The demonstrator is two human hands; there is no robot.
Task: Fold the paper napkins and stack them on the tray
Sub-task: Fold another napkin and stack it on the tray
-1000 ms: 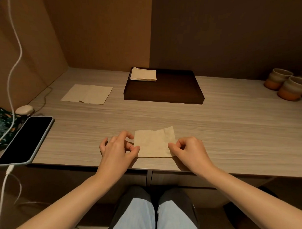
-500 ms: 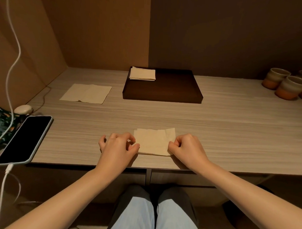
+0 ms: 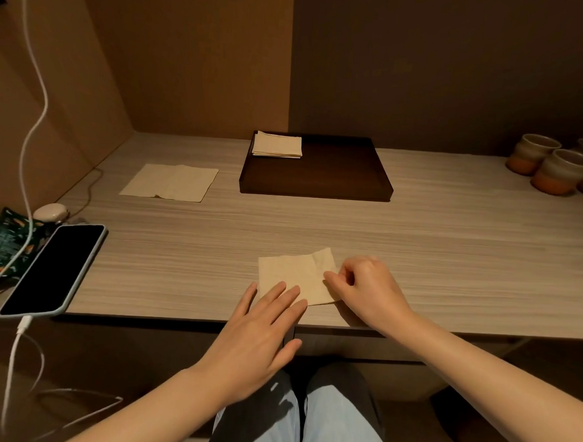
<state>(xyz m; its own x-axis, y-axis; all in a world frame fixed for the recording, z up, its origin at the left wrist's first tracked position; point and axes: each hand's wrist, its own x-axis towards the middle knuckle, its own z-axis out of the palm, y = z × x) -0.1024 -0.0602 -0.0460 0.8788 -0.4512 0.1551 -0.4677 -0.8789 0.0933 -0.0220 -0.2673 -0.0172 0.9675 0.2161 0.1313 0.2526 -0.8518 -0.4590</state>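
Observation:
A folded beige napkin (image 3: 296,274) lies near the front edge of the table. My left hand (image 3: 261,332) lies flat with straight fingers, their tips pressing the napkin's near left part. My right hand (image 3: 364,286) has curled fingers and pinches the napkin's right edge. A dark brown tray (image 3: 318,175) sits at the back centre, with a stack of folded napkins (image 3: 277,145) in its far left corner. An unfolded napkin (image 3: 171,182) lies flat to the left of the tray.
A phone (image 3: 52,268) on a white charging cable (image 3: 29,112) lies at the front left, beside a green packet (image 3: 2,243) and a small white case (image 3: 51,211). Three ceramic cups (image 3: 553,167) stand at the back right. Walls close the back and left.
My left hand let go of the napkin's left edge, opened flat and moved right onto the napkin. My right hand stayed pinching the right edge.

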